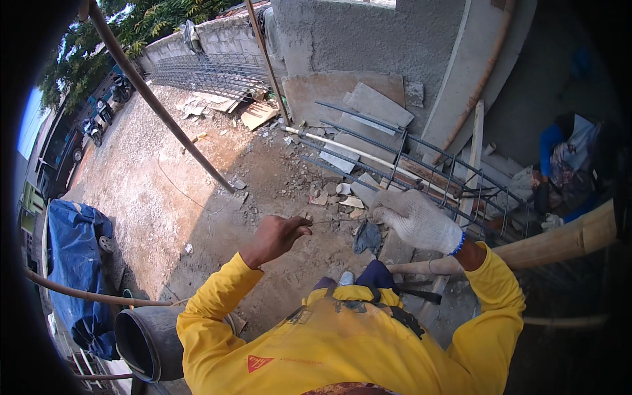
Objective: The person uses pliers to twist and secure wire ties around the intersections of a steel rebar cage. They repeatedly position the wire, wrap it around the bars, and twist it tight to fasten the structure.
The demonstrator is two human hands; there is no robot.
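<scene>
Both hands are raised in front of the person's yellow shirt and share a thin tie wire (332,222): the bare left hand (280,237) is clenched with fingers pinching one end, and the right hand (416,219), in a white knit glove with a blue cuff, is closed near the other end, though the wire is too fine to tell whether that hand actually grips it. The wire runs almost level between the two, so it lies just right of the left fingertips and just left of the gloved ones, above the dirt ground (178,197). Right behind the gloved hand lies a cage of steel rebar (421,164) with square stirrups, slanting toward the lower right, with a pale pipe (355,153) lying along it. A thick bamboo pole (546,245) crosses under the right forearm, close to the elbow. Broken rubble (329,191) and flat boards (342,99) sit between the hands and the grey rendered wall (368,33). A rusty slanting pole (158,108) rises across the ground to the left, well apart. Lower left are a dark drum (148,342) and a blue tarpaulin (76,263). Another person in blue (559,164) crouches at far right.
</scene>
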